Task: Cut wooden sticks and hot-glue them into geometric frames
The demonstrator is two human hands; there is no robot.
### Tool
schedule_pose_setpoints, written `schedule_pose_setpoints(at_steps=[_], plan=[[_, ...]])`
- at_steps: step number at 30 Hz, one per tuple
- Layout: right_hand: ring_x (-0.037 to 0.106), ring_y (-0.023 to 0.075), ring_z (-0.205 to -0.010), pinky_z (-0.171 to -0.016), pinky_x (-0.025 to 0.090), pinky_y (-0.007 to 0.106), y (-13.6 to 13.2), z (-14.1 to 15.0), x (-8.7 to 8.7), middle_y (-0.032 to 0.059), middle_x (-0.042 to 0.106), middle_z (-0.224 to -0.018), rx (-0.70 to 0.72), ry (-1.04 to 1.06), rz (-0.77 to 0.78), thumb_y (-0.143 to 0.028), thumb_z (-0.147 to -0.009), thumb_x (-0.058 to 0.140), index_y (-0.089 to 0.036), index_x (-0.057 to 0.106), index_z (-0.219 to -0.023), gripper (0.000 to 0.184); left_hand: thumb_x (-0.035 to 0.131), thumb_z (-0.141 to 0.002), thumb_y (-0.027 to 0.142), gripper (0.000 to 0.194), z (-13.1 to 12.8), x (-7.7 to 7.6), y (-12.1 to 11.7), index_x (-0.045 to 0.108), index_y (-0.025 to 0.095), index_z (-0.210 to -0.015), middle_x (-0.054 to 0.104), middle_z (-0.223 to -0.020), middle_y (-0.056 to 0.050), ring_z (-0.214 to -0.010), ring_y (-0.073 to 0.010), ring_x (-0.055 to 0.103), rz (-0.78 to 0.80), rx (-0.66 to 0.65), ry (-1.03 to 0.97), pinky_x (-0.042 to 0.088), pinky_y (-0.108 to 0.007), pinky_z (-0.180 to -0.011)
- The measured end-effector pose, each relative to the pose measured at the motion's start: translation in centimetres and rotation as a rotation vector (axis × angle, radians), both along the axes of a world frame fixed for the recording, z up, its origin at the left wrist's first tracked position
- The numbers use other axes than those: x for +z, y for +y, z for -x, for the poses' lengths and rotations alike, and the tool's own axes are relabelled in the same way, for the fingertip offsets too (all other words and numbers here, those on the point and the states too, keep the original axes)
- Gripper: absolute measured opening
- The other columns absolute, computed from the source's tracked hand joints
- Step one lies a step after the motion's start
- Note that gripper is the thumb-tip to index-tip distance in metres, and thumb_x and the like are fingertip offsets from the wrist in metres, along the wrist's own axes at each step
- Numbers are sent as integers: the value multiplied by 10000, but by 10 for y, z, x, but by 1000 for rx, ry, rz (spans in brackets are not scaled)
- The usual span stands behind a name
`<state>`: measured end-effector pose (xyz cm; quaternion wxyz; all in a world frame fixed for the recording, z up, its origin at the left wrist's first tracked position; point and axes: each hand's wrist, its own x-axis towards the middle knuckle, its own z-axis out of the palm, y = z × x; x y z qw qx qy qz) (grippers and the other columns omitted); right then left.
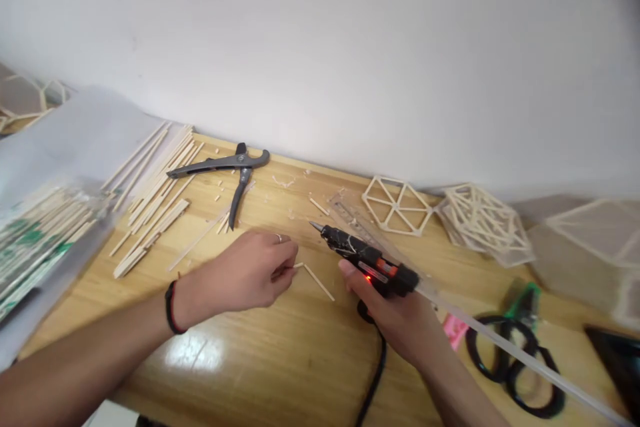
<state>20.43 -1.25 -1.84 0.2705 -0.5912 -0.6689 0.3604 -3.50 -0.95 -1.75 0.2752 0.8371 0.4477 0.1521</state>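
My left hand (245,267) is closed in a pinch near the middle of the table. From its fingertips juts a short wooden stick, which meets a second stick (320,282) at an angle. In my right hand (385,310) is a black hot glue gun (367,257), its red light lit. The metal nozzle points up and to the left, apart from the sticks. A long clear glue stick (515,350) trails out of the gun's back end, and a black cord hangs below it.
Behind my left hand lie grey-black cutters (243,161) and loose wooden sticks (160,193). A bag of sticks (45,240) is at far left. Along the wall are a hexagonal stick frame (397,205), a ruler (357,220) and stacked frames (485,220). Black-handled scissors (535,380) lie right.
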Motion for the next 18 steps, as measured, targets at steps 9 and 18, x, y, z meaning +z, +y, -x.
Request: schedule_pose_setpoints(at_steps=[9, 18], plan=[[712, 236, -770, -610, 550, 297, 1, -13, -1, 2, 755, -825, 86, 59, 42, -412, -845, 682, -279, 722, -850, 139, 515, -944, 179, 255, -3, 10, 6, 473, 190, -693, 514, -626, 31, -594, -104, 482, 17, 10, -61, 352, -238, -552], [747, 263, -806, -702, 614, 332, 11, -31, 5, 11, 800, -885, 176, 52, 104, -465, -821, 691, -270, 786, -958, 257, 555, -944, 190, 246, 4, 8, 13, 538, 177, -699, 456, -571, 65, -503, -60, 421, 108, -11, -170, 327, -184, -481]])
